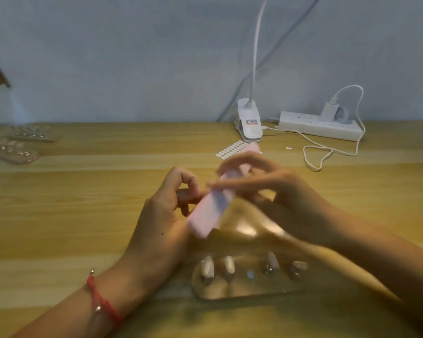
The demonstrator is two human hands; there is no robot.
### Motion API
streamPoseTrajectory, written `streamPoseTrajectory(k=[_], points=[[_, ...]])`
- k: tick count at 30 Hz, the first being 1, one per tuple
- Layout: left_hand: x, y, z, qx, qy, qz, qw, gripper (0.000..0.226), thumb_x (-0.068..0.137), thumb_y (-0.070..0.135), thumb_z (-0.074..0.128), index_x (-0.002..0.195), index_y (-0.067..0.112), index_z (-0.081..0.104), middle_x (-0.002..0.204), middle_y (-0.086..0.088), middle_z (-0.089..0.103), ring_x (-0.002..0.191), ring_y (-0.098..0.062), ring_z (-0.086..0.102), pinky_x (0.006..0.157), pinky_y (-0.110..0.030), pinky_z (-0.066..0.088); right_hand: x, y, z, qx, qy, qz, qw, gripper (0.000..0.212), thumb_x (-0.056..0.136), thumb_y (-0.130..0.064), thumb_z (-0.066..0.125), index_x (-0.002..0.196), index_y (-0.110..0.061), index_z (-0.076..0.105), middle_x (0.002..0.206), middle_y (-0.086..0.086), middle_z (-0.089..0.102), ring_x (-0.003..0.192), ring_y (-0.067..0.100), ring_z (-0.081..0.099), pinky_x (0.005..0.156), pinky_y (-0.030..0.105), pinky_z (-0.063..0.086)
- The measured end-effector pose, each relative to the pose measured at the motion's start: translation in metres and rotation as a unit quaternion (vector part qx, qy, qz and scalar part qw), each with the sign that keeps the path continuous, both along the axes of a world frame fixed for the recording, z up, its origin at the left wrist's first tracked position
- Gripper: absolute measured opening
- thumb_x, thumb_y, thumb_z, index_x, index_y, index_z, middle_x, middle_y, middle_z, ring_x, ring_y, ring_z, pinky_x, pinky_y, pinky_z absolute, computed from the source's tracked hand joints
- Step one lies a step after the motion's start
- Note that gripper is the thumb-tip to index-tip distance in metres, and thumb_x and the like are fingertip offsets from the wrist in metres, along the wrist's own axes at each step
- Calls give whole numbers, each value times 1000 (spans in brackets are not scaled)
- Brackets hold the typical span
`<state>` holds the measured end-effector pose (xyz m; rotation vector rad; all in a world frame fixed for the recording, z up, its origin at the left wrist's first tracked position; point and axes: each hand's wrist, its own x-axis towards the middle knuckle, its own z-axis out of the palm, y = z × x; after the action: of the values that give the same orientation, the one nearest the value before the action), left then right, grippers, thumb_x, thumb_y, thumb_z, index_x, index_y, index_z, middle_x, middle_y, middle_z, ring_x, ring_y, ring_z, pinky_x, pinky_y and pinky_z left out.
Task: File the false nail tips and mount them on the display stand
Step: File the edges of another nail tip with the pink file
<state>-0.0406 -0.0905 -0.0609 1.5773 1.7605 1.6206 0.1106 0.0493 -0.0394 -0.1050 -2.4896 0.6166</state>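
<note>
The right hand (282,191), blurred, grips a pink file (211,207) above the stand (244,290), where four tips (229,264) sit. The left hand (160,213) curls at the file's lower end; what it pinches is hidden. The lamp clip (250,123) has a red label, unreadable.

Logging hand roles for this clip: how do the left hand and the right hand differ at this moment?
The left hand is sharp; the right hand is motion-blurred. The right hand's grip is round the pink file; the left hand's curled fingers meet the file's side, and what they pinch is hidden. The left wrist wears a red bracelet; the right wrist is bare. Both hands are close to the display stand.
</note>
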Motion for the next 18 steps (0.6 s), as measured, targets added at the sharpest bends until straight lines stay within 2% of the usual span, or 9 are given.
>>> streamPoseTrajectory(k=[2, 3, 5, 6, 8, 9, 12, 15, 18], points=[[1, 0, 0, -3, 10, 1, 1000, 29, 86, 13, 69, 83, 27, 44, 85, -4, 71, 86, -8, 68, 70, -43, 53, 6, 11, 4, -28, 21, -57, 998, 49, 90, 7, 57, 124, -29, 56, 121, -7, 55, 117, -3, 47, 96, 31, 46], [1, 0, 0, -3, 15, -1, 1000, 29, 86, 8, 67, 84, 26, 44, 85, 0, 71, 86, -4, 68, 69, -40, 53, 7, 10, 3, -27, 25, -51, 998, 47, 91, 6, 57, 124, -27, 57, 121, -5, 55, 117, -1, 48, 95, 33, 46], [-2, 0, -1, 1, 11, -10, 1000, 30, 85, -2, 65, 88, 20, 44, 84, 5, 69, 82, 1, 66, 61, -37, 51, 4, -4, -4, 11, 15, 6, 1000, 41, 91, 4, 55, 122, -22, 63, 120, 4, 57, 119, 14, 51, 95, 38, 47], [-2, 0, -1, -1, 4, -15, 1000, 28, 86, -3, 64, 89, 17, 44, 86, 4, 69, 82, -3, 66, 60, -39, 51, 2, -10, -6, 37, 8, 31, 999, 40, 91, 4, 54, 120, -21, 65, 120, 7, 56, 118, 20, 52, 95, 39, 46], [-1, 1, -2, -2, -26, -17, 1000, 25, 87, -2, 63, 88, 12, 43, 87, -4, 72, 86, -18, 68, 67, -43, 51, 3, 0, 0, 73, 11, 19, 997, 38, 91, 7, 53, 120, -16, 65, 120, 12, 56, 116, 25, 54, 96, 41, 45], [-1, 2, -2, 1, -41, -12, 999, 24, 87, -1, 63, 87, 11, 42, 87, -6, 74, 87, -20, 69, 72, -42, 51, 5, 8, 5, 81, 20, -13, 996, 39, 91, 9, 54, 120, -15, 64, 119, 14, 57, 116, 24, 54, 96, 41, 45], [1, 4, 0, 7, -68, -3, 998, 25, 84, 2, 64, 85, 11, 41, 86, -5, 75, 90, -7, 69, 76, -25, 54, 8, 11, 6, 125, 32, -35, 991, 38, 91, 10, 53, 118, -14, 66, 118, 17, 57, 115, 24, 53, 100, 35, 42], [2, 4, 1, 10, -112, -33, 993, 27, 81, 11, 65, 87, 10, 38, 86, -7, 74, 87, -12, 71, 70, -27, 56, 2, -7, -3, 203, 7, 26, 979, 39, 90, 10, 56, 114, -17, 70, 121, 17, 58, 121, 27, 50, 104, 36, 40], [1, 5, 1, 8, -122, -41, 992, 28, 80, 15, 64, 85, 13, 37, 84, -1, 76, 88, -7, 70, 75, -18, 52, 9, 12, 16, 191, 36, -27, 981, 34, 96, 2, 45, 114, -18, 67, 119, 19, 58, 116, 32, 52, 103, 34, 41]])
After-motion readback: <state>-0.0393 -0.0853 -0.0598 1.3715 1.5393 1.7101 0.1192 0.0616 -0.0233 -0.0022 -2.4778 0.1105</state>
